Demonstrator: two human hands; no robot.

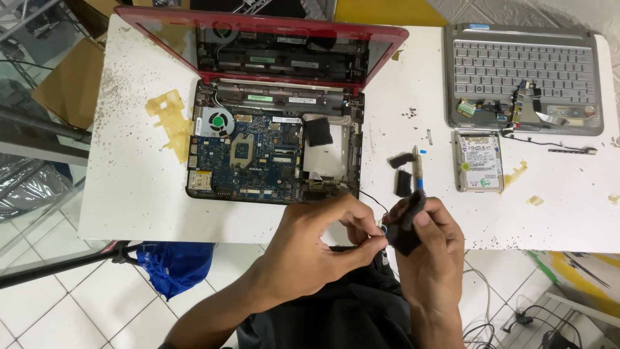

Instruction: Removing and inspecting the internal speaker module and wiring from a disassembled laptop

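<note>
Both my hands are together in front of me, just at the near edge of the white table [129, 194]. My right hand [429, 249] is closed around a small black part [405, 232], which I hold between thumb and fingers; a thin tool with a blue section [418, 169] stands up from the same hand. My left hand [316, 245] has the fingers curled, and its fingertips [373, 240] pinch something very small beside the black part; what it is I cannot tell. A thin black wire [373, 198] runs from there toward the open red laptop [274, 152], which lies further on the table with its blue circuit board and fan uncovered. Two more black pieces [402, 171] lie near the tool. To the right lie a silver hard drive [480, 161] and, behind it, a grey keyboard panel [516, 68].
</note>
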